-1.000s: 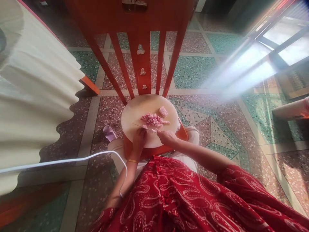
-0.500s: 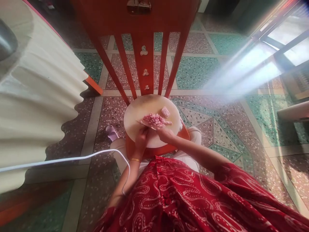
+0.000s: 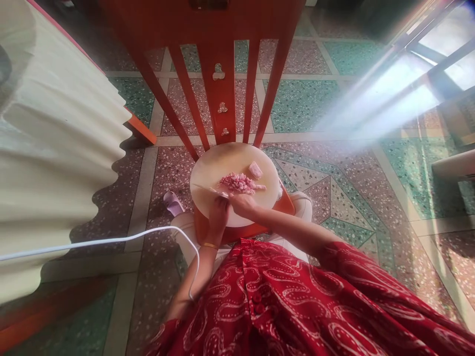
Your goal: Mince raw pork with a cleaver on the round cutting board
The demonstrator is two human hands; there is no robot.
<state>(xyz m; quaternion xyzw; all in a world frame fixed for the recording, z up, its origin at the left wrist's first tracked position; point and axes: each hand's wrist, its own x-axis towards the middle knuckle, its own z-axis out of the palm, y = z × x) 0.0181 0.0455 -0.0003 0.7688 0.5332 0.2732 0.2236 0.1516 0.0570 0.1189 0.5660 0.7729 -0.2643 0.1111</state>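
A round pale cutting board lies on the seat of an orange wooden chair. On it sits a small heap of chopped pink onion and one larger uncut pink piece behind it. My right hand grips the handle of a knife whose blade points left across the board, just in front of the heap. My left hand rests on the board's near edge, right beside the knife handle, fingers curled.
A pleated cream cloth hangs at the left. A white cable runs across the terrazzo floor to my left arm. A lilac slipper lies left of the chair. My red patterned dress fills the foreground.
The knife blade has swung from under the chopped heap to the left of it. Both hands have drawn slightly together at the board's near edge.
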